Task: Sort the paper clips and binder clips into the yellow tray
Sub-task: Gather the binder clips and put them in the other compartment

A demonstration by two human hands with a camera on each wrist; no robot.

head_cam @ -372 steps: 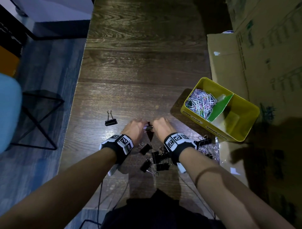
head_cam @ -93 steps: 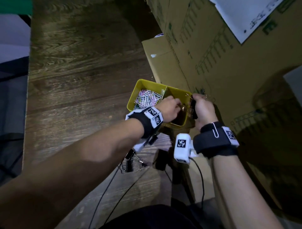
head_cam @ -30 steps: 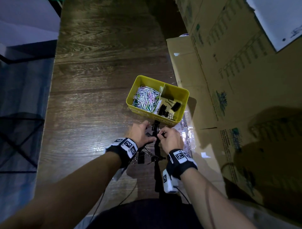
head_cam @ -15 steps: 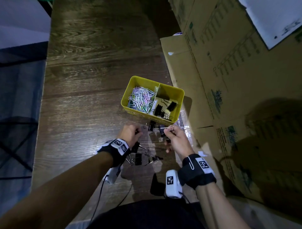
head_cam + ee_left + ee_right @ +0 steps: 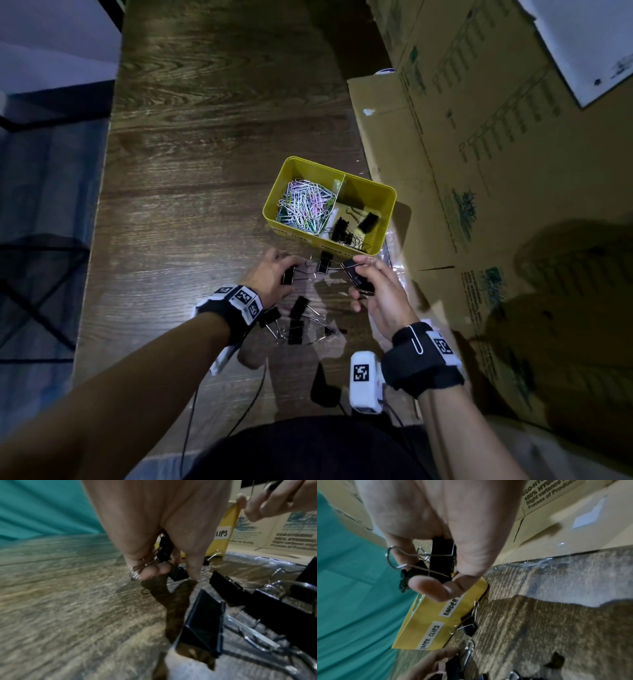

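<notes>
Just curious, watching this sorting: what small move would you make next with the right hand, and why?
Probably carry the right hand over the yellow tray and drop its binder clips into the right compartment, which is labelled for binder clips and already holds some. The left hand is gripping another.

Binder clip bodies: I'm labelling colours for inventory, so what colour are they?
Black, with silver wire handles. The right wrist view shows it best, on the binder clip held by the right hand.

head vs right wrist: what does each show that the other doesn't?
Head only: inside of the yellow tray, with paper clips in its left compartment and binder clips in its right; loose binder clips near the left wrist.
Right wrist only: the tray's front labels, PAPER CLIPS and BINDER.
Both: right hand holding binder clips, and the left hand.
</notes>
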